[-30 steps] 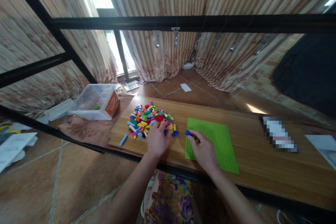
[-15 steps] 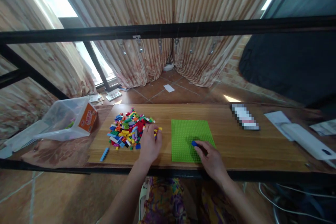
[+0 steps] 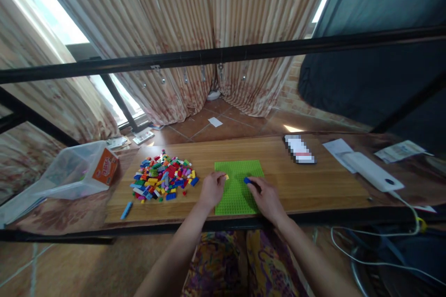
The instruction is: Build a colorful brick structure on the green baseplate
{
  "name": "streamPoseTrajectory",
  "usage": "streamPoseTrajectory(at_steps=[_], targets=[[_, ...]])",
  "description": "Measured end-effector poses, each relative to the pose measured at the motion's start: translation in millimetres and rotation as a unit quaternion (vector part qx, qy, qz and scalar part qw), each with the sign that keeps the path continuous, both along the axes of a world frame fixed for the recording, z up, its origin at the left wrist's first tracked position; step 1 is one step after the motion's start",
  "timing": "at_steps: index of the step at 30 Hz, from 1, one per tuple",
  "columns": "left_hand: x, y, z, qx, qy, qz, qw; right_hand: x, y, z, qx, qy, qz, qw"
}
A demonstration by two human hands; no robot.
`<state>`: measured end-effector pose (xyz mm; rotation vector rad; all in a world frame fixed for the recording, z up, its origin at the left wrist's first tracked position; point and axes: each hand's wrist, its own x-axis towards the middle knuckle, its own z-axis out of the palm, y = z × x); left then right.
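Note:
A green studded baseplate [image 3: 237, 199] lies on the wooden board in front of me. Over its left edge, my left hand [image 3: 212, 190] pinches a small yellow brick [image 3: 226, 177], mostly covered by the fingertips. My right hand [image 3: 267, 197] comes in from the right side of the plate, its thumb and fingers closed on a blue brick [image 3: 247, 180]. Whether the blue brick touches the studs I cannot tell. To the left is a heap of mixed colourful bricks [image 3: 163, 177]. A long light-blue brick [image 3: 127, 210] lies apart at the board's lower left.
A clear plastic bin [image 3: 71, 167] with an orange label lies at the far left. A phone [image 3: 299, 149] with a blurred screen rests at the back right. Beyond it are papers and a white power strip [image 3: 374, 171] with a cable. A black metal bar [image 3: 195, 55] crosses behind the board.
My left hand has moved right from the brick heap to the baseplate, carrying the yellow brick. My right hand still holds the blue brick over the plate. The camera view has shifted.

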<state>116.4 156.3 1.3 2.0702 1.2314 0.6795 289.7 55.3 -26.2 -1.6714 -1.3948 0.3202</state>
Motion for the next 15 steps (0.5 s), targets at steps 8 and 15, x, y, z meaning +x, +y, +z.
streamPoseTrajectory(at_steps=[8, 15], targets=[[10.6, 14.2, -7.3, 0.049, 0.03, -0.047, 0.997, 9.4, 8.4, -12.2, 0.021, -0.015, -0.003, 1.0], [-7.1, 23.5, -15.7, 0.04, -0.011, -0.035, 0.999, 8.7, 6.4, -10.9, 0.006, -0.005, -0.014, 1.0]])
